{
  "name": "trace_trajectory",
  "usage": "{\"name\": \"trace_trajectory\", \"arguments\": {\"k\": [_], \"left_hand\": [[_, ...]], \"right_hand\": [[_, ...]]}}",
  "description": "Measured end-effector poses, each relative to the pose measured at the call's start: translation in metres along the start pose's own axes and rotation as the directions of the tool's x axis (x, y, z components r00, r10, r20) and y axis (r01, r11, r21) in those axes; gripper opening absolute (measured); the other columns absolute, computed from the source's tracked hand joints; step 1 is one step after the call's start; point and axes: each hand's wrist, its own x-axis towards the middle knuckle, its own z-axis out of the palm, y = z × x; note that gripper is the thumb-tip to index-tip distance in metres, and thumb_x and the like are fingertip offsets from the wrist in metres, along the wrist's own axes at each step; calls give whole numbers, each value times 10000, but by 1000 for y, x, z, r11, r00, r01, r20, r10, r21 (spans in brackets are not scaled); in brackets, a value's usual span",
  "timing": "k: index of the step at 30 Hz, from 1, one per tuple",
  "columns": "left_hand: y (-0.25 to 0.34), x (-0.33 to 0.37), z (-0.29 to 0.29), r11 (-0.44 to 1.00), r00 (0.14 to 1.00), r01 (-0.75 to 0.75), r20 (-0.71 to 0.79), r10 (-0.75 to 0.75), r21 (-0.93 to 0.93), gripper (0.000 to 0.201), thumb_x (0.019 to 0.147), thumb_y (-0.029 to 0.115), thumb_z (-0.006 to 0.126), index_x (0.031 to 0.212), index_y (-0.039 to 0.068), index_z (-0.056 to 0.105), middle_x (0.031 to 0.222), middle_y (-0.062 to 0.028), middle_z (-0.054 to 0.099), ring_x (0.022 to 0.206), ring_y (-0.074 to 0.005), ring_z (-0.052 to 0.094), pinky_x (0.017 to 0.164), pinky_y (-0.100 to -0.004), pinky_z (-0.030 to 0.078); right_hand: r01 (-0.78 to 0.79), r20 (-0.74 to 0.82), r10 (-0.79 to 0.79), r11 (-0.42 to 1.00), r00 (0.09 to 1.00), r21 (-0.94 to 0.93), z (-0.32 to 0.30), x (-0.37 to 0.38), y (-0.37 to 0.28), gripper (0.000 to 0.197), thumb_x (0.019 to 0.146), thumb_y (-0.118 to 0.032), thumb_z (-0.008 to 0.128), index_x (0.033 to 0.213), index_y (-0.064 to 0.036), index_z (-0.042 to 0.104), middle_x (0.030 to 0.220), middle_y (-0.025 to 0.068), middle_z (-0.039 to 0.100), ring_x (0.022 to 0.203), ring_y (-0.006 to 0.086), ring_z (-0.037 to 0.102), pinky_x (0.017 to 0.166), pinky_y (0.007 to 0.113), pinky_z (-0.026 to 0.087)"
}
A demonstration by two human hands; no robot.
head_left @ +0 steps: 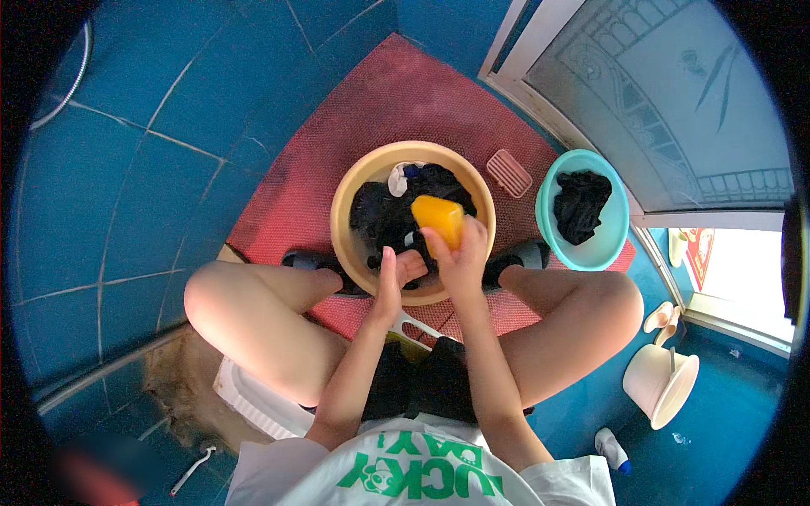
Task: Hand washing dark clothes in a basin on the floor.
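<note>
While bare left hand [392, 285] is hovering open and empty, bare right hand [463, 260] is gripping yellow, blocky, soap-like bar [440, 217] by five-o'clock end, over round tan plastic basin [339, 219]; likely light, firm, slippery, best pinched across sides.

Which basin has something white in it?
The tan basin: white cloth shows among its dark clothes. The turquoise basin shows only dark cloth.

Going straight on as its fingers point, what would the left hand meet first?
Probably the dark clothes in the tan basin, though how high the left hand sits above them is unclear.
</note>
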Motion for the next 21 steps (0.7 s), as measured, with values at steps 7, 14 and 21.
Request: {"name": "trace_trajectory", "arguments": {"k": [7, 14, 21], "left_hand": [[-4, 12, -9, 900, 996, -90, -37, 82, -426, 414, 880, 398, 348, 1074, 38, 416, 972, -79, 518, 924, -209, 529, 878, -346, 392], [7, 12, -7, 762, 983, -135, 14, 185, -634, 258, 805, 89, 404, 1059, 63, 435, 1061, -74, 516, 989, -215, 531, 906, -340, 393], [11, 11, -4, 698, 995, 1, 71, 72, -716, 117, 781, 177, 490, 882, 119, 501, 924, -37, 563, 928, -220, 536, 881, -415, 396]], "right_hand": [[-467, 376, 665, -47, 645, 883, -25, 0, -2, 373, 844, -338, 528, 1100, -74, 464, 808, 2, 522, 719, 146, 537, 804, 390, 453], [-656, 658, 541, -237, 524, 717, -12, -11, 1, 341, 804, -452, 532, 983, -163, 510, 738, 25, 532, 743, 158, 513, 803, 519, 411], [-422, 628, 428, -484, 650, 767, 8, -14, 28, 343, 828, -460, 486, 831, -123, 552, 712, 18, 544, 657, 140, 499, 658, 297, 439]]}}
